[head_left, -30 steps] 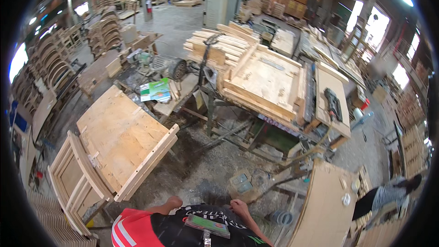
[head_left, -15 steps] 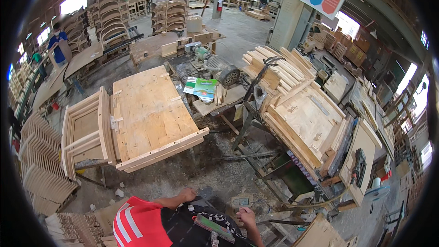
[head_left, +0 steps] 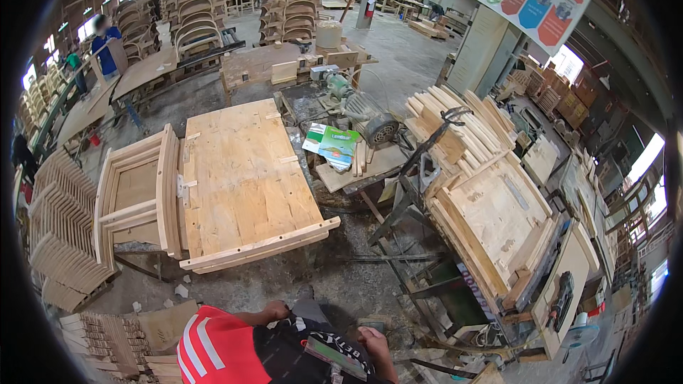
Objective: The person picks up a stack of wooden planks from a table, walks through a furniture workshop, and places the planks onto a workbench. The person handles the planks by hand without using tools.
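Note:
My left hand hangs at my waist beside my black and red shirt, its fingers curled and nothing visible in them. On the other side my right hand is bent into a loose fist, with nothing seen in it. Neither hand touches the work. Ahead to the left, a large plywood panel lies flat, with pale wooden rails along its near edge. Slatted wooden frames adjoin it on the left. To the right, a shallow wooden frame rests on a bench.
Wooden sticks are piled behind the right bench; a black power tool lies on its near side. A motor and printed booklet sit between the benches. Curved parts are stacked left. A person in blue stands far left.
The view has turned slightly left, so the right bench and motor appear farther right and lower. Both my hands have shifted a little left in the picture, still curled.

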{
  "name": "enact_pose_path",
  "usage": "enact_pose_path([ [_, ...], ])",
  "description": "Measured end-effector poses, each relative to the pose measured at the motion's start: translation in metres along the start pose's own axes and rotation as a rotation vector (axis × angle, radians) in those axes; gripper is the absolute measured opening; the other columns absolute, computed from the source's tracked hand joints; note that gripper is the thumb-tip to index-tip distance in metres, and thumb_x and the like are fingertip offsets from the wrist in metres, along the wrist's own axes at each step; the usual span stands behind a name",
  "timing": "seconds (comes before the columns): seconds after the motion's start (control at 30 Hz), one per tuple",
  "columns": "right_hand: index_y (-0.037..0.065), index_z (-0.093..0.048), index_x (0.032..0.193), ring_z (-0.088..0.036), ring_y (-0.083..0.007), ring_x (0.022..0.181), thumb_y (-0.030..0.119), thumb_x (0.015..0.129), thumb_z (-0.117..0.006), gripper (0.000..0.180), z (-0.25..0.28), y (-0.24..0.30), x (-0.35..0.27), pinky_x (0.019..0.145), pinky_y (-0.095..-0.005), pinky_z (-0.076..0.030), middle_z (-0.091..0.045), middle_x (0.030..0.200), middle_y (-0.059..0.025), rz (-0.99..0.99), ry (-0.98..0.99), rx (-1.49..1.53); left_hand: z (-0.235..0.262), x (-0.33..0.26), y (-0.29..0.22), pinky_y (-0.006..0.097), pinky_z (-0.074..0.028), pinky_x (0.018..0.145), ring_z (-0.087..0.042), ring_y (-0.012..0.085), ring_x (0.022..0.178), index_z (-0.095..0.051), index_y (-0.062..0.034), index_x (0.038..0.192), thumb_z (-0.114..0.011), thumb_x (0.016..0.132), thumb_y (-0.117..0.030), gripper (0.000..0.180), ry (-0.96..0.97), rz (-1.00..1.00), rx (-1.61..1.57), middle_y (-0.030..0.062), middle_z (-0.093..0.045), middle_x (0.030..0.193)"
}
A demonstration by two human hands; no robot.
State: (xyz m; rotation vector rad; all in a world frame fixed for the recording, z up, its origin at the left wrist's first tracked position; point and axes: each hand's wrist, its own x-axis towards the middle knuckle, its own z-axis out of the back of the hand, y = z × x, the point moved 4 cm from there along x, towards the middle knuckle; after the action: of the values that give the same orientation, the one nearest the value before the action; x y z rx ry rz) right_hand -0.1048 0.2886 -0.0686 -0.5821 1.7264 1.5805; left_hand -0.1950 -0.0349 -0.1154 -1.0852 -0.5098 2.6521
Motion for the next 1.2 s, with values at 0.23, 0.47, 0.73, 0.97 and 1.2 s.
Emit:
enact_pose_path([
  [0.23,0.003,-0.066,0.105,-0.049,-0.0118,0.048,0.021,0.096,-0.060,0.021,-0.041,0.104,0.025,0.045,-0.0273,-0.041,-0.050,0.058,0.0006,0.086,0.202,0.161,0.094,0.036,-0.026,0.047,-0.051,0.083,-0.065,0.0377,0.098,-0.069,-0.0110,0.103,-0.056,0.081,-0.026,0.029,-0.430,0.035,-0.381,0.0190,-0.069,0.102],
  [0.47,0.001,-0.064,0.105,-0.050,-0.0107,0.051,0.018,0.097,-0.059,0.020,-0.124,0.218,0.035,0.049,-0.0256,-0.041,-0.049,0.059,0.0000,0.244,0.354,0.155,0.199,0.033,-0.075,0.047,-0.050,0.078,-0.063,0.0382,0.089,-0.064,-0.0067,0.103,-0.052,0.092,-0.022,0.022,-0.677,-0.427,-0.475,0.0177,-0.067,0.093],
  [0.73,0.002,-0.061,0.114,-0.055,-0.0095,0.060,0.020,0.098,-0.056,0.024,-0.189,0.226,0.040,0.055,-0.0236,-0.044,-0.057,0.068,-0.0015,0.182,0.531,-0.023,0.259,0.012,-0.036,0.043,-0.051,0.078,-0.065,0.0337,0.088,-0.067,-0.0079,0.102,-0.055,0.093,-0.021,0.020,-1.008,-0.295,-0.384,0.0150,-0.067,0.092],
  [0.97,0.003,-0.062,0.113,-0.056,-0.0084,0.064,0.020,0.098,-0.058,0.024,-0.202,0.233,0.048,0.058,-0.0219,-0.044,-0.060,0.073,-0.0011,0.044,0.606,-0.137,0.251,0.000,0.012,0.042,-0.052,0.077,-0.065,0.0321,0.087,-0.068,-0.0105,0.102,-0.055,0.091,-0.022,0.020,-1.047,-0.066,-0.369,0.0129,-0.068,0.090],
  [1.2,0.004,-0.061,0.112,-0.057,-0.0081,0.059,0.018,0.098,-0.058,0.020,-0.207,0.281,0.088,0.052,-0.0198,-0.044,-0.062,0.073,-0.0014,0.183,0.729,-0.058,0.258,0.008,0.003,0.045,-0.051,0.076,-0.064,0.0339,0.085,-0.065,-0.0096,0.093,-0.051,0.093,-0.024,0.020,-0.933,-0.042,-0.332,0.0141,-0.067,0.088],
])
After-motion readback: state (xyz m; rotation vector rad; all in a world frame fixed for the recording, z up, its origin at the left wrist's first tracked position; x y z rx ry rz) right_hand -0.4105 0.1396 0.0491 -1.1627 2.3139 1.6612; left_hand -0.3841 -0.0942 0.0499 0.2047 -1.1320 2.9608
